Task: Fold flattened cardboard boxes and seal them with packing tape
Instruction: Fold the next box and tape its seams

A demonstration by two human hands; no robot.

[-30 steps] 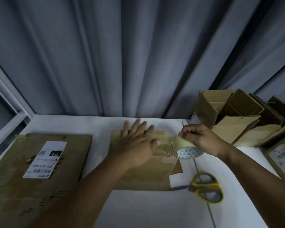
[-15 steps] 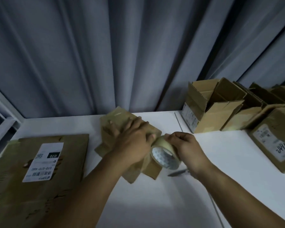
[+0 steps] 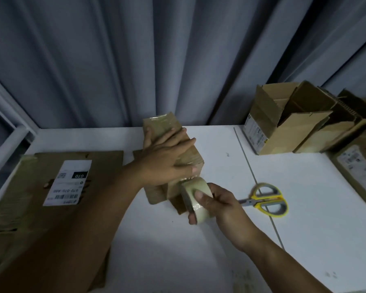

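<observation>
A small brown cardboard box (image 3: 163, 125) stands folded on the white table (image 3: 199, 250), turned lengthwise away from me. My left hand (image 3: 167, 159) lies flat on its top, fingers spread, pressing it down. My right hand (image 3: 216, 205) grips a roll of clear packing tape (image 3: 195, 197) at the box's near end. A strip of tape runs from the roll up onto the box's near edge. The box's loose bottom flaps show under the roll.
Yellow-handled scissors (image 3: 266, 199) lie just right of my right hand. A large flattened box with a white label (image 3: 68, 182) lies at the left. Several open boxes (image 3: 283, 123) stand at the back right; another labelled box (image 3: 357, 170) sits at the right edge. Grey curtains hang behind.
The box has been turned from flat and crosswise to standing lengthwise. My right hand has pulled the tape roll down over the near end. The scissors are uncovered again.
</observation>
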